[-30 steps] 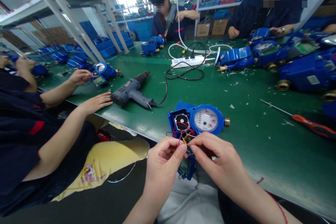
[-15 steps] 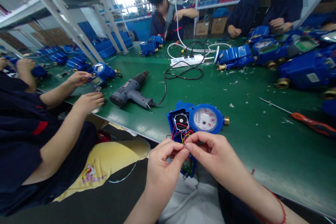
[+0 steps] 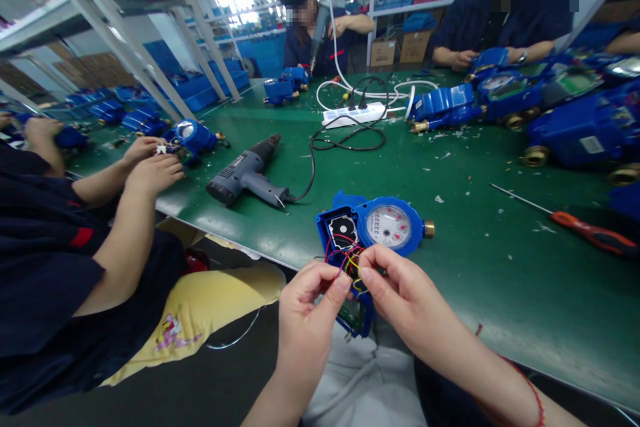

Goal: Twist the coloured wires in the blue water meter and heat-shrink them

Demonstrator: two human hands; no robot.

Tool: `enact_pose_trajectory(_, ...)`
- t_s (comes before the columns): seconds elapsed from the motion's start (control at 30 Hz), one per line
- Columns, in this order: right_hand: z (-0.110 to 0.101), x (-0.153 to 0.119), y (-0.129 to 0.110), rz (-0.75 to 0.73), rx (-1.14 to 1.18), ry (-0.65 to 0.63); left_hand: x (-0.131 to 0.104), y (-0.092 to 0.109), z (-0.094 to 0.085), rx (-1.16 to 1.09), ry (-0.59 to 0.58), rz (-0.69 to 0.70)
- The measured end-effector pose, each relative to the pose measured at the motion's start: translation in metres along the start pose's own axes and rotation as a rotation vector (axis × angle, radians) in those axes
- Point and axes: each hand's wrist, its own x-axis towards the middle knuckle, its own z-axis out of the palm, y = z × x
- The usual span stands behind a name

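A blue water meter [image 3: 356, 203] lies near the table's front edge, its round dial [image 3: 388, 227] facing up and its side box open. Red, yellow and dark wires [image 3: 353, 257] come out of the box. My left hand [image 3: 313, 300] pinches a reddish wire between thumb and forefinger. Just to the right, my right hand [image 3: 400, 283] has its thumb and forefinger closed on a yellow wire. Below my fingers hangs a blue cover with a green circuit board [image 3: 354, 313], partly hidden by my hands. The wire ends are too small to make out.
A grey heat gun [image 3: 247, 170] lies left of the meter, its black cord running to a white power strip [image 3: 355, 115]. At right are a screwdriver [image 3: 590, 230] and several blue meters [image 3: 575, 127]. Co-workers sit at left and across the green table [image 3: 450, 227].
My hands have moved slightly apart, and the yellow wire now shows between them. At left, a co-worker's hands have come closer together beside another meter.
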Motion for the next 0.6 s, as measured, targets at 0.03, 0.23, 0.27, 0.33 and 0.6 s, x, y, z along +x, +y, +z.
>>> enact_pose_trajectory(0.03, -0.0005, -0.0008, 0.0008, 0.013, 0.013, 0.001, -0.0006, -0.0018, 0.0011, -0.058, 0.011, -0.042)
enact_pose_trajectory(0.23, -0.0058, -0.0044, 0.0029, 0.128, 0.205, 0.037, -0.0052, -0.0053, 0.0082, -0.438, 0.042, -0.164)
enact_pose_trajectory(0.27, -0.0066, -0.0045, 0.003, 0.159, 0.271, 0.043, -0.0057, -0.0042, 0.0089, -0.503, 0.061, -0.18)
enact_pose_trajectory(0.33, -0.0075, -0.0046, 0.0031, 0.192, 0.369, 0.062, -0.0063, -0.0014, 0.0098, -0.586, 0.092, -0.208)
enact_pose_trajectory(0.6, -0.0075, -0.0043, 0.0076, 0.125, 0.384, 0.188, -0.0062, 0.0023, 0.0072, -0.602, 0.099, -0.272)
